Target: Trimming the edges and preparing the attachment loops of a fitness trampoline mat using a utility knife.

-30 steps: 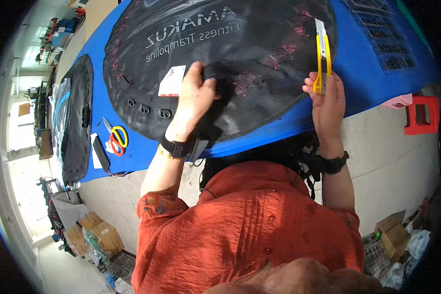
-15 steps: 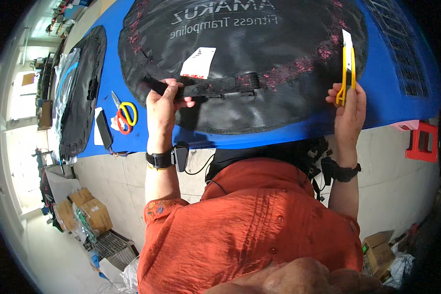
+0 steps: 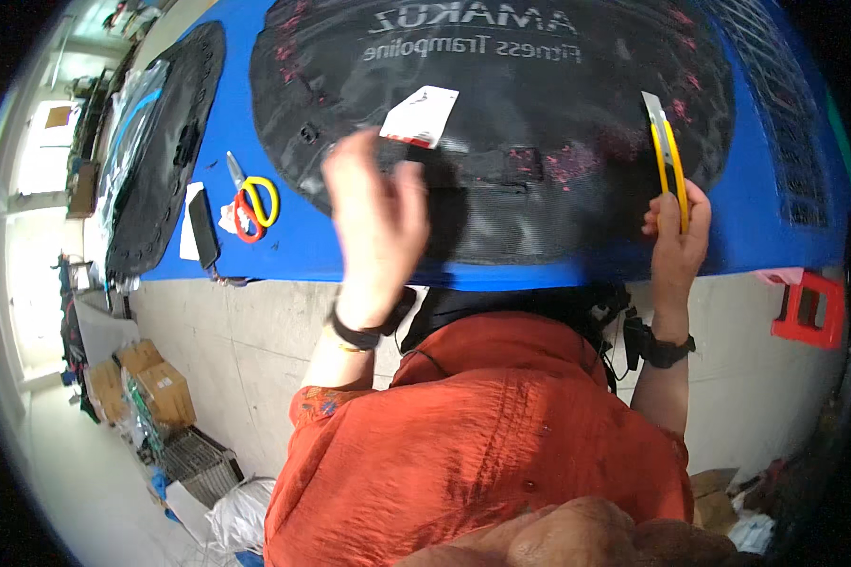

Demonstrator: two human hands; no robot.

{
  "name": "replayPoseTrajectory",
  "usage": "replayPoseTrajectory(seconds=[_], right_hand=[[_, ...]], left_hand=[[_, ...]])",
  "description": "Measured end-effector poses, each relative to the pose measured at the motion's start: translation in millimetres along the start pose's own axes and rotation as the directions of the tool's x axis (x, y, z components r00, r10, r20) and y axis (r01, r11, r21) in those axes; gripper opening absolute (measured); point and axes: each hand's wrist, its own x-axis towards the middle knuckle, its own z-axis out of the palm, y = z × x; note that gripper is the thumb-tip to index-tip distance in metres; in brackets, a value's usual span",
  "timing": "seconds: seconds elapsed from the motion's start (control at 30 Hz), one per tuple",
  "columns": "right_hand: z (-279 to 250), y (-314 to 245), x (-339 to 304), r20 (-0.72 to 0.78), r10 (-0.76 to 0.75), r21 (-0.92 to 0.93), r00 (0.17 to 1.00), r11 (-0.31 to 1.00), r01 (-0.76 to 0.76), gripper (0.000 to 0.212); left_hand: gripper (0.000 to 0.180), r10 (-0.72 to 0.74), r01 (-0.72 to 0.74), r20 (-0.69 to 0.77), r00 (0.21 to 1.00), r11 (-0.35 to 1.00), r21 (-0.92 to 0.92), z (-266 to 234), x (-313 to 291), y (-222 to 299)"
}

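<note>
A round black mesh trampoline mat (image 3: pixel 350 76) lies on the blue-topped table, with pinkish-red threads and fluff scattered along its seam. Over its near left edge is my left hand (image 3: pixel 378 222), blurred by motion, fingers stretched and apart, holding nothing. A white paper (image 3: pixel 424 111) with a red edge rests on the mat just past those fingertips. At the mat's near right, my right hand (image 3: pixel 681 227) is closed round the handle of a yellow utility knife (image 3: pixel 673 170). Its blade is out and points away from me.
Scissors (image 3: pixel 256 207) with red and yellow handles lie left of the mat, beside a black bar-shaped thing (image 3: pixel 201 229). Farther left is another black mat (image 3: pixel 165 189) under clear plastic. A red stool (image 3: pixel 808 309) stands at right, cardboard boxes (image 3: pixel 164 392) at lower left.
My left hand has let go of the dark strip along the mat's seam and moved right, fingers spreading. The knife in my right hand now leans more to the left. The view has shifted slightly.
</note>
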Motion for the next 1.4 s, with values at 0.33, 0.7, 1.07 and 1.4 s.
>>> replayPoseTrajectory(seconds=[0.33,0.7,1.07,1.4], right_hand=[[4,-14,3,0.017,0.051,-0.194,0.999,0.980,-0.047,0.046],[10,-34,-16,0.232,-0.166,-0.521,0.958,0.811,0.267,0.046],[27,-43,-10,0.202,0.002,-0.616,0.979,0.778,0.126,0.041],[29,-39,-31,0.318,-0.246,-0.390,0.916,0.846,0.363,0.051]], left_hand=[[0.058,0.004,0.143,0.311,0.950,0.882,-0.450,58,-4,78],[0.058,-0.093,0.248,0.377,0.922,0.887,-0.388,77,1,81],[0.040,-0.190,0.295,0.317,0.929,0.897,-0.329,88,3,64],[0.020,-0.183,0.320,0.364,0.913,0.877,-0.359,86,5,59]])
